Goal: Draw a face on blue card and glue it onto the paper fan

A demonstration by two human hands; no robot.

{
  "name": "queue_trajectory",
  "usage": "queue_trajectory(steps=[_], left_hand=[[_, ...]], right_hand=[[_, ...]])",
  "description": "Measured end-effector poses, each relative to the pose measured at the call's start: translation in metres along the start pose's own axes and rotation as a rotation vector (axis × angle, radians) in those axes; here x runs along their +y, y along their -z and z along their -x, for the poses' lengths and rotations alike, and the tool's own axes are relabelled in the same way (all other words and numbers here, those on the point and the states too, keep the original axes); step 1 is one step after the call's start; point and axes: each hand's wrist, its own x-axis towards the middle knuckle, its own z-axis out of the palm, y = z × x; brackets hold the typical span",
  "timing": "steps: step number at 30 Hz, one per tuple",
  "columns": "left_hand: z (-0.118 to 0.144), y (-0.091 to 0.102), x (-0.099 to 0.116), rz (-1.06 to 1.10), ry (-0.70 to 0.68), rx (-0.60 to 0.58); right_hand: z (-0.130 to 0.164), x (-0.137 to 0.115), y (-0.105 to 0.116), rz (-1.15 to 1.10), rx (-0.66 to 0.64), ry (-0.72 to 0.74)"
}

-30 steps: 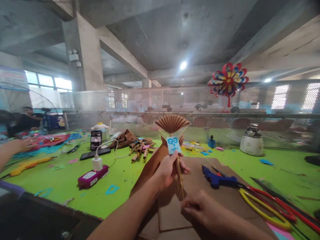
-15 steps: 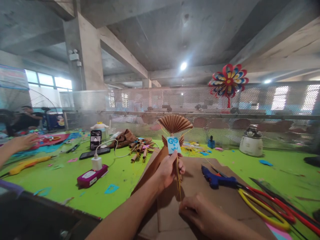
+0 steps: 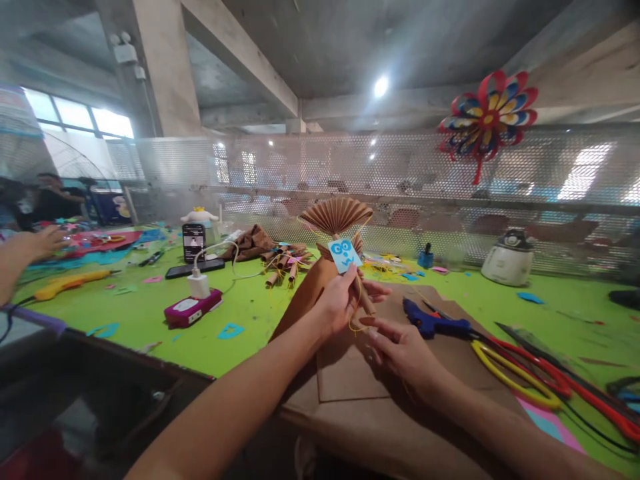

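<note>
A brown paper figure stands upright, slightly tilted, in my left hand (image 3: 336, 301), whose fingers wrap round its rolled tube (image 3: 368, 305). Its top is a pleated paper fan (image 3: 336, 215). Below that, a light blue square (image 3: 344, 256) carries a drawn face, with my thumb at its lower edge. Yellow string (image 3: 352, 325) hangs in a loop beside the tube. Close to the tube's lower end, my right hand (image 3: 407, 347) has thumb and fingertips together at the string. Under both hands lies brown cardboard (image 3: 350, 380).
A blue glue gun (image 3: 440, 325) and large scissors (image 3: 520, 373) lie at the right. Several paper rolls (image 3: 285, 267), a purple power strip (image 3: 193, 308), a phone (image 3: 194, 243) and a yellow glue gun (image 3: 70, 283) sit to the left. Another person's hand (image 3: 43, 240) reaches in far left.
My right hand has risen from below towards the tube's lower end. The string, taut before, now loops loosely. The figure leans more to the left, and the view has tipped down.
</note>
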Motion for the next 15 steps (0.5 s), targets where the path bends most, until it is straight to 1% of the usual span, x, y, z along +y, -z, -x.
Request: queue_trajectory(steps=[2,5,7,11,15], left_hand=[[0.0011,-0.0010,-0.0007,0.005,0.003,-0.022],[0.0050,-0.0050,-0.0033,-0.008,0.037,-0.067],[0.0077,-0.0083,-0.0047,-0.021,0.054,-0.094],[0.0091,-0.0094,-0.0030,-0.046,0.026,-0.098],[0.0059,-0.0013,0.0015,-0.078,0.001,-0.054]], right_hand=[[0.0000,0.0010,-0.0019,-0.059,-0.033,-0.032],[-0.0003,0.0017,-0.0031,-0.143,-0.144,-0.064],[-0.0005,0.0015,-0.0034,-0.183,-0.193,-0.090],[0.0013,-0.0002,-0.0060,-0.186,-0.194,-0.096],[0.0063,-0.0032,-0.0088,-0.113,-0.213,-0.073]])
